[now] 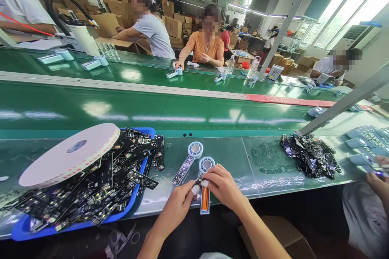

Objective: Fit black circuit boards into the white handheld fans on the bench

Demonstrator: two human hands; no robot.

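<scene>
My left hand (180, 202) and my right hand (224, 186) meet over a small white fan housing (205, 186) lying at the bench's near edge. Its round fan end points away from me and an orange battery shows in its handle. Both hands pinch a small dark part at the top of the handle, thumbs touching. A second housing (187, 162) with a circuit board fitted lies just to the left, untouched.
A blue tray (21, 226) heaped with black circuit boards (91, 186) and a large white tape reel (69, 153) sits at left. Another board pile (310, 156) lies at right, near a co-worker's hands (378, 172). A green conveyor (152, 105) runs beyond, with people seated opposite.
</scene>
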